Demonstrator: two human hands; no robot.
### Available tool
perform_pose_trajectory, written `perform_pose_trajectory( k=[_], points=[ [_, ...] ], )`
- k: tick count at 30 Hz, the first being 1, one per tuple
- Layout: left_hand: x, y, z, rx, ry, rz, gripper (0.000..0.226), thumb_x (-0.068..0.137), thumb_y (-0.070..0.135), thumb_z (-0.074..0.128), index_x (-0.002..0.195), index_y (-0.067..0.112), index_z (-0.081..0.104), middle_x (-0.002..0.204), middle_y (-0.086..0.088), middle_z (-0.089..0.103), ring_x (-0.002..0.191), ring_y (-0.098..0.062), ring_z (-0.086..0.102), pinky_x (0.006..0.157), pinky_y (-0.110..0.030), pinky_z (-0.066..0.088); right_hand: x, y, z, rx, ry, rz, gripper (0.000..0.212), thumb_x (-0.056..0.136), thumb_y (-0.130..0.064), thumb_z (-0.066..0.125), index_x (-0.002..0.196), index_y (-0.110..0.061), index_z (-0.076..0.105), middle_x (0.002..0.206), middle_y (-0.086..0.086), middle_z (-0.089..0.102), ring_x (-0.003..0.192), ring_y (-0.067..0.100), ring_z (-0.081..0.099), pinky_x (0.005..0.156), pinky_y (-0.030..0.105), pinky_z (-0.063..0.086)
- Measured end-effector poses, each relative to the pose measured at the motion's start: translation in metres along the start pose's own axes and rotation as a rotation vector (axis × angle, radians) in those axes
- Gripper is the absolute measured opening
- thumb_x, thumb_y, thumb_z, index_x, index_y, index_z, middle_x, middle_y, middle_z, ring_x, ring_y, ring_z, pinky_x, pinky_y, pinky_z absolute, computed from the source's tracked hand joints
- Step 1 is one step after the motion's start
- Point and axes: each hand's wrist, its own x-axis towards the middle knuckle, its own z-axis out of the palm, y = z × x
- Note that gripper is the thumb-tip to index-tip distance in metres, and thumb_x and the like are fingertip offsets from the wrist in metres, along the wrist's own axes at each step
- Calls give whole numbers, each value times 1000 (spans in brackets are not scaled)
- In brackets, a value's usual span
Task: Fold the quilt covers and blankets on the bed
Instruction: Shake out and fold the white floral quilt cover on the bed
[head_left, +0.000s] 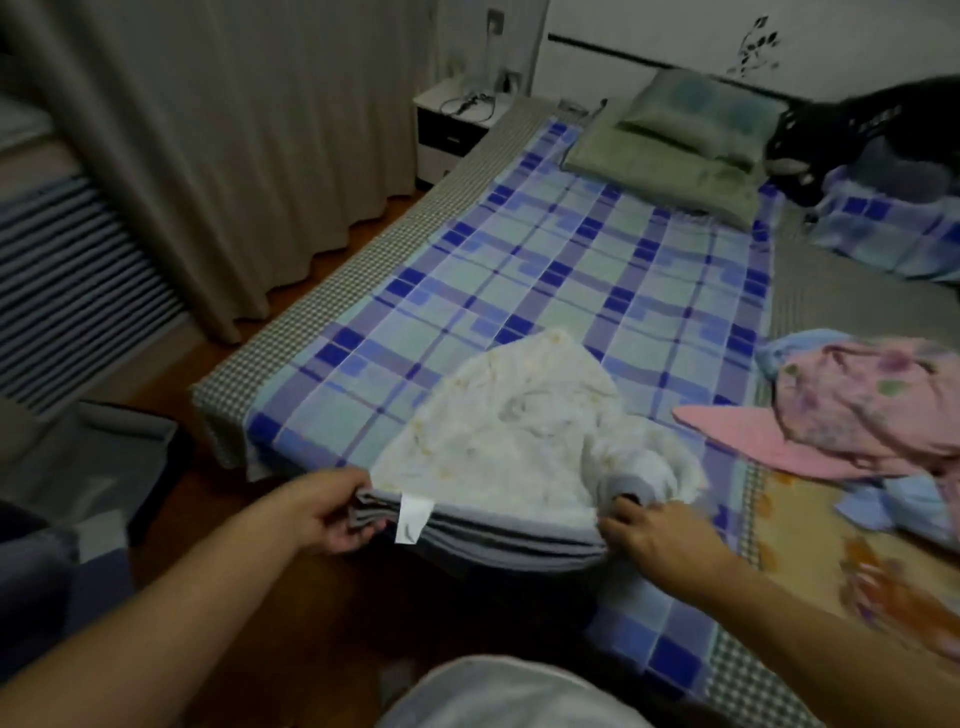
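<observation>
A white blanket with a grey underside (509, 431) lies folded in layers at the near edge of the bed, a white label hanging from its front. My left hand (332, 512) grips the stacked grey edges at the left corner. My right hand (644, 535) pinches the bunched right corner, where the fabric is rolled up. A crumpled pink floral quilt cover (852, 410) lies on the bed to the right. Underneath, a blue plaid sheet (597, 270) covers the mattress.
Two green pillows (685, 140) sit at the head of the bed, with a dark object (852, 124) and a plaid bundle (893, 228) to their right. A nightstand (457, 130) stands by the curtain (218, 156). Wooden floor runs along the left of the bed.
</observation>
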Motion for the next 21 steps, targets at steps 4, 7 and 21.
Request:
perform_pose_trajectory(
  k=[4, 7, 21],
  points=[
    [19, -40, -22, -14, 99, -107, 21, 92, 17, 44, 88, 7, 62, 63, -12, 71, 45, -23, 65, 54, -28, 53, 11, -56, 35, 187, -123, 200, 35, 48, -21, 88, 74, -24, 66, 73, 1, 58, 38, 24, 52, 34, 28, 23],
    [21, -51, -46, -26, 162, -158, 16, 91, 17, 49, 86, 6, 60, 69, -16, 72, 65, -29, 69, 70, -38, 52, 12, -79, 44, 229, -167, 175, 31, 49, -16, 86, 72, -22, 65, 72, 3, 56, 36, 24, 48, 34, 27, 21],
    [14, -61, -16, -536, 277, 59, 25, 104, 29, 47, 113, 11, 63, 106, -13, 70, 96, -33, 68, 83, -47, 57, -23, -157, 86, 215, -244, 10, 71, 49, -26, 89, 116, -15, 70, 101, 10, 67, 34, 22, 49, 33, 28, 34]
  ],
)
